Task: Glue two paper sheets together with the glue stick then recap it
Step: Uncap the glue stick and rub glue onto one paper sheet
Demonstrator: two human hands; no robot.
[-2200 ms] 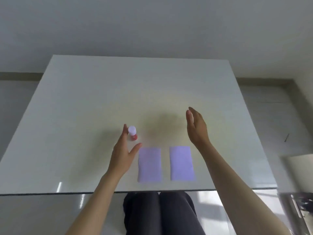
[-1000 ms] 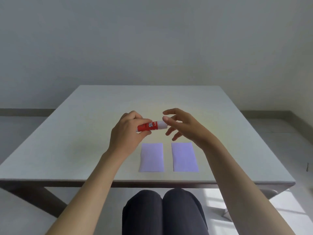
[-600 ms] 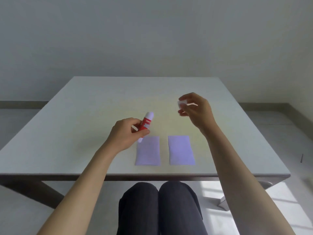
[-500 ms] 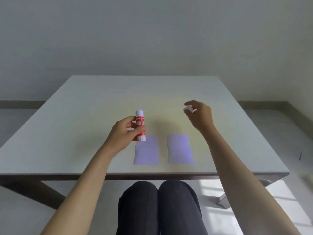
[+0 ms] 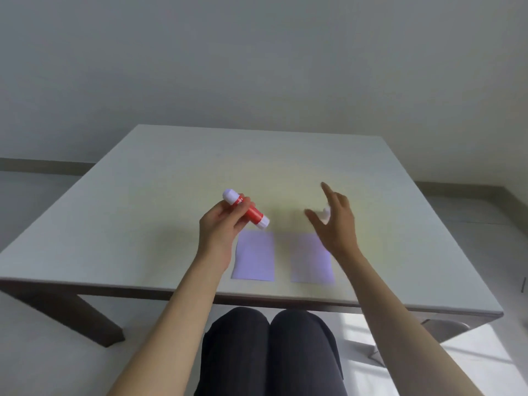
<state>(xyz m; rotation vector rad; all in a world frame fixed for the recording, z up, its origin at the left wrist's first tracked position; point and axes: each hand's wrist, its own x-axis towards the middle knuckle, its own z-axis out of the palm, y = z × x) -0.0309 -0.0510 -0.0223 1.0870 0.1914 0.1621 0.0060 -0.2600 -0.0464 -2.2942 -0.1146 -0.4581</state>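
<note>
The red glue stick (image 5: 247, 210) is being pinched, tilted, by the left hand (image 5: 220, 227); the white cap (image 5: 325, 212) is seemingly being cradled by the right hand's (image 5: 338, 224) blurry, spread fingers.

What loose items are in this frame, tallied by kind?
Paper sheets: 2, left sheet and right sheet, flat on the table, apart.
Glue sticks: 1, glue stick in the left hand, uncapped.
Caps: 1, cap, blurred, at the right hand.
Total: 4
</note>
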